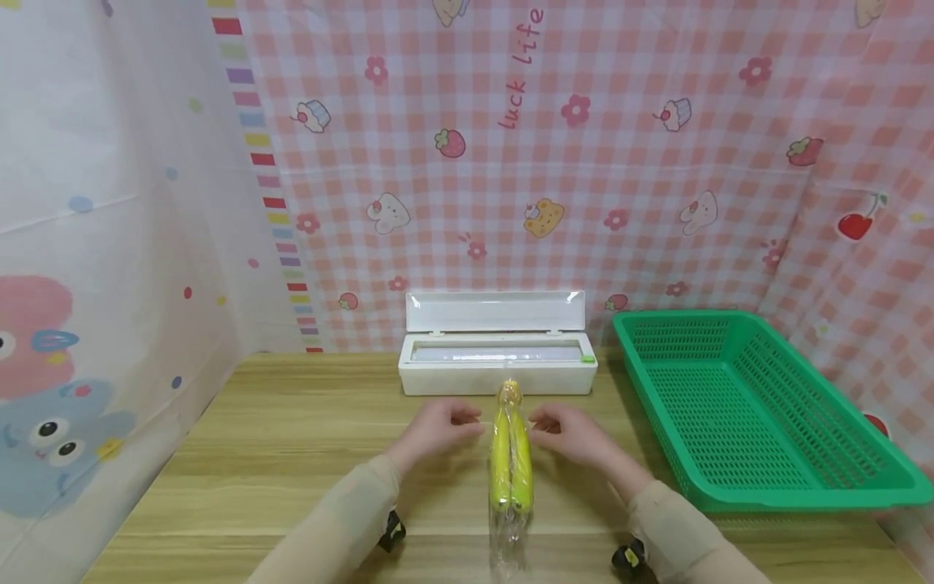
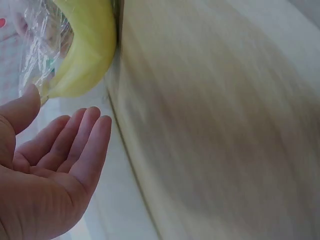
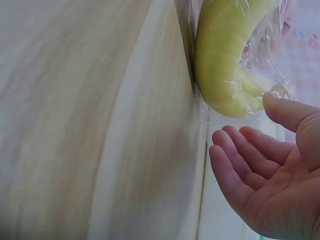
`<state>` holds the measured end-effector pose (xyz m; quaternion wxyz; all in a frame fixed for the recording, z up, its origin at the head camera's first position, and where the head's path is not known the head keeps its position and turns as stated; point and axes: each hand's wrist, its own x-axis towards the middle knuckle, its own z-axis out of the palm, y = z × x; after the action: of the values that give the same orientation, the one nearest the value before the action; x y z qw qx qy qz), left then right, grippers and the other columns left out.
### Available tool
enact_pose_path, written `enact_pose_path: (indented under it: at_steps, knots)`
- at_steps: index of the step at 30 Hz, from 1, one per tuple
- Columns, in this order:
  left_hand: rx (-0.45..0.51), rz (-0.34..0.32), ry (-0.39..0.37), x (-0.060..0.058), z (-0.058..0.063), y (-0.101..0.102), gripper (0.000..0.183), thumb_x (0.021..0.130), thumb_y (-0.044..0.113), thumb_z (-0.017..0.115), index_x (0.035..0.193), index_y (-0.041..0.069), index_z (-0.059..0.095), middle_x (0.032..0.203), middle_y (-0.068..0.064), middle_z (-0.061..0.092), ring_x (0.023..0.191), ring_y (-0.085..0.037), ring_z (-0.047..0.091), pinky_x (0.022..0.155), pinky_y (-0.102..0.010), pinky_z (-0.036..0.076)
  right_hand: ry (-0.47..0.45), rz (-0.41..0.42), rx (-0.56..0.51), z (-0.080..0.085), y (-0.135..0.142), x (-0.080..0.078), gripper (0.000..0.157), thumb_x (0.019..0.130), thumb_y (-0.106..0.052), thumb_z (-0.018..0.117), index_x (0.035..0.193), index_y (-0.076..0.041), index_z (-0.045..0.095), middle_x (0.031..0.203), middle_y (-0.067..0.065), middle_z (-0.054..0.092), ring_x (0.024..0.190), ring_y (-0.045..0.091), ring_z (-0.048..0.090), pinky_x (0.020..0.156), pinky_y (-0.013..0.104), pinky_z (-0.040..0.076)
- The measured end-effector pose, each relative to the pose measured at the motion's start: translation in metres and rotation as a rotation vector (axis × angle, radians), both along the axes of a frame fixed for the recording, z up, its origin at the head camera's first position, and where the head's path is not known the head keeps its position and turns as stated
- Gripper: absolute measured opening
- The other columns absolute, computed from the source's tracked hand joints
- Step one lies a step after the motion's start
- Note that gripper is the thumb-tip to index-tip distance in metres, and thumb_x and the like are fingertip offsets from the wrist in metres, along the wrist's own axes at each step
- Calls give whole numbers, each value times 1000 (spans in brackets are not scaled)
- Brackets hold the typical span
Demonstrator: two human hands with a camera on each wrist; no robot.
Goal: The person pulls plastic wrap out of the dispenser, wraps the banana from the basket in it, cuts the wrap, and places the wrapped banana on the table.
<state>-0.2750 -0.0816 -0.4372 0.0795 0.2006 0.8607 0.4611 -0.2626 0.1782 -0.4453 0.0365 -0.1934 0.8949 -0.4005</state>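
Two yellow bananas (image 1: pixel 500 458), joined at the stem, lie on the wooden table with clear cling film (image 1: pixel 508 535) over them. The film trails past their tips toward the near edge. My left hand (image 1: pixel 441 427) is at their left side near the stem, fingers loosely bent. On the other side my right hand (image 1: pixel 571 431) mirrors it. In the left wrist view the thumb comes close to the stem end, and the fingers (image 2: pixel 90 145) hold nothing. The right wrist view shows the right fingers (image 3: pixel 240 165) loosely bent with a gap below the film-covered banana (image 3: pixel 220 60).
Behind the bananas stands a white cling film dispenser (image 1: pixel 498 380) with its lid (image 1: pixel 496 312) raised and a small green slider at its right. A green plastic basket (image 1: pixel 649 405) stands at the right of the wooden table (image 1: pixel 292 422). A checked cloth hangs at the back.
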Motion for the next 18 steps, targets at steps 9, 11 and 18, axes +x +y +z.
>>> enact_pose_path:
  at_steps: [9, 11, 18]
  knots:
    - [137, 43, -232, -5, -13, 17, 45, 88, 10, 74, 126, -8, 59, 105, -16, 69, 89, -26, 68, 78, -36, 60, -233, -19, -123, -10, -6, -13, 42, 94, -21, 68, 121, 11, 60, 97, 9, 69, 81, 19, 66, 70, 33, 59]
    - [153, 37, -240, -5, -15, 20, 45, 88, 7, 74, 126, -10, 59, 104, -17, 69, 89, -26, 68, 77, -36, 60, -248, 3, -132, -11, -7, -15, 40, 94, -20, 68, 120, 11, 61, 95, 8, 69, 79, 19, 65, 68, 33, 59]
    - [224, 47, -259, -6, -22, 31, 40, 86, 0, 74, 121, -13, 60, 95, -15, 69, 82, -23, 68, 73, -35, 61, -297, 37, -214, -13, -12, -17, 32, 93, -14, 68, 113, 11, 64, 91, 8, 68, 74, 16, 62, 66, 33, 58]
